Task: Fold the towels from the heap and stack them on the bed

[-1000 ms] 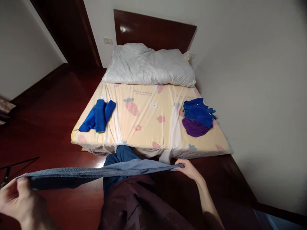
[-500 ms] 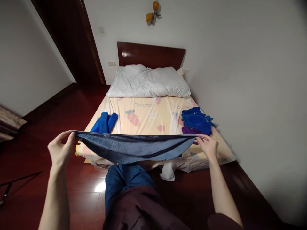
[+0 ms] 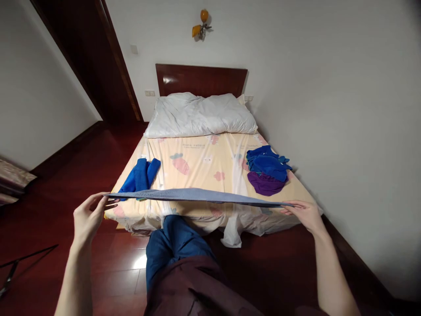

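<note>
A grey-blue cloth, perhaps a towel (image 3: 197, 195), is stretched nearly edge-on above the foot of the bed. My left hand (image 3: 88, 215) pinches one end between thumb and fingers. At the other end, my right hand (image 3: 304, 214) grips a corner, held slightly lower. Beyond the cloth on the left lies a folded bright blue garment (image 3: 141, 175). On the right side of the bed is a heap of blue clothes (image 3: 268, 163), with a purple cloth (image 3: 267, 183) at its near edge.
The bed (image 3: 197, 171) has a cream sheet with carrot prints, a white quilt (image 3: 200, 115) and a dark headboard (image 3: 200, 80). White fabric (image 3: 232, 232) hangs off its near edge. A black metal leg (image 3: 13, 265) stands at lower left; a wall (image 3: 355, 131) rises on the right.
My hands have moved apart, the right one outward and down. The cloth that sagged between them is now pulled taut and seen almost edge-on. More of the purple cloth shows.
</note>
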